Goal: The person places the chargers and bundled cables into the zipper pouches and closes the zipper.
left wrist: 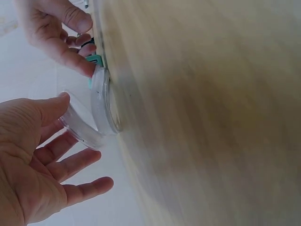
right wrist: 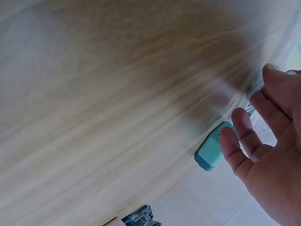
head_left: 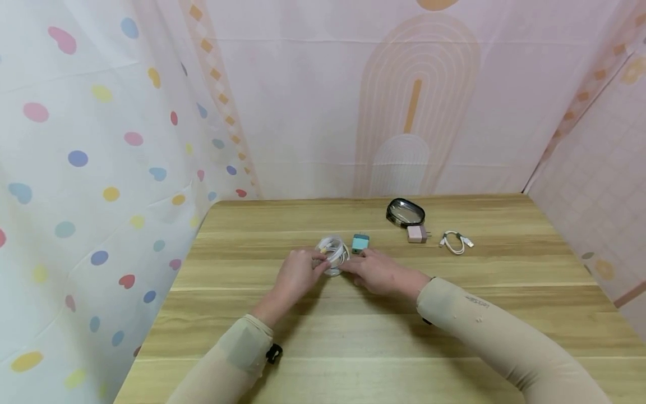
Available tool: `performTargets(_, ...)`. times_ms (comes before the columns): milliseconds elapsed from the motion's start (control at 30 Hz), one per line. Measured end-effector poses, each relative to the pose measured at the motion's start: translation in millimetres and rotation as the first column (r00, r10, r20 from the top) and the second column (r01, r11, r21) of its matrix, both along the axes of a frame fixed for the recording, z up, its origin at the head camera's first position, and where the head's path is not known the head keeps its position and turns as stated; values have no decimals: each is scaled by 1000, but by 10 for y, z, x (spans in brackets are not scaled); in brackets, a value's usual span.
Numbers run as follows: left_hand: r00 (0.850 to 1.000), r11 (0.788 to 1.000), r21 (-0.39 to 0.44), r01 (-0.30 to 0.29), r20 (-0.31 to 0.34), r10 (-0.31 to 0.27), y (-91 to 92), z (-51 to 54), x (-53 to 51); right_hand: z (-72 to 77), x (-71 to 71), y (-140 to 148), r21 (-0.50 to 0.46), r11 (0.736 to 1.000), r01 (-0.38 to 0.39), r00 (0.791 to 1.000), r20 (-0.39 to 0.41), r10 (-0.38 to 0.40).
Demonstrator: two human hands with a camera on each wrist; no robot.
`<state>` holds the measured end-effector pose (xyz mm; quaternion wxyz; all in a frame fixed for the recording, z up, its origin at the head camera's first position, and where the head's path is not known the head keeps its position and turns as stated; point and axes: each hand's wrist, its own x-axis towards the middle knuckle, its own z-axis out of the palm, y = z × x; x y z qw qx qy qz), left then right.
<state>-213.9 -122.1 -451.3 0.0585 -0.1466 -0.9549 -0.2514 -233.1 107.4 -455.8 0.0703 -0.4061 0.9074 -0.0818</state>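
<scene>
A clear round hinged case (head_left: 335, 240) lies on the table with its lid tilted up from its base. Coiled white cable (head_left: 330, 245) shows through the clear plastic. My left hand (head_left: 296, 274) pinches the lid (left wrist: 82, 128) between thumb and index finger, the other fingers spread apart. On the other side, my right hand (head_left: 377, 272) touches the rim of the base (left wrist: 99, 101) with its index fingertip, and its thumb stands away from the rim. Just beyond the right fingers sits a teal charger plug (head_left: 360, 243).
Farther right on the wooden table (head_left: 353, 336) are a pink charger plug (head_left: 416, 234), a black-rimmed clear case (head_left: 406, 212) and a short white USB cable (head_left: 456, 243). A patterned curtain (head_left: 303, 112) hangs behind the table's back edge.
</scene>
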Motion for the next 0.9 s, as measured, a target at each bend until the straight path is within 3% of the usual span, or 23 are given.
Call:
performTargets(133,1000,1000,28,-9,22,8,5,7,-39,11,3,10,20,1000,1,1000,8,-1)
performTargets(467,987,990,124,-68,156,49,15,77,-72,9,8,31,15,1000,27,996,82,-28)
performTargets(600,984,987,133,-88,166,65,6,67,-65,6,-1,33,-4,999,38,993,108,-37)
performTargets(733,984,986,137,-95,161,72,11,56,-63,9,-39,44,-47,999,13,997,82,-9)
performTargets(900,986,986,137,-95,147,74,23,36,-65,69,-120,79,-153,988,3,998,65,7)
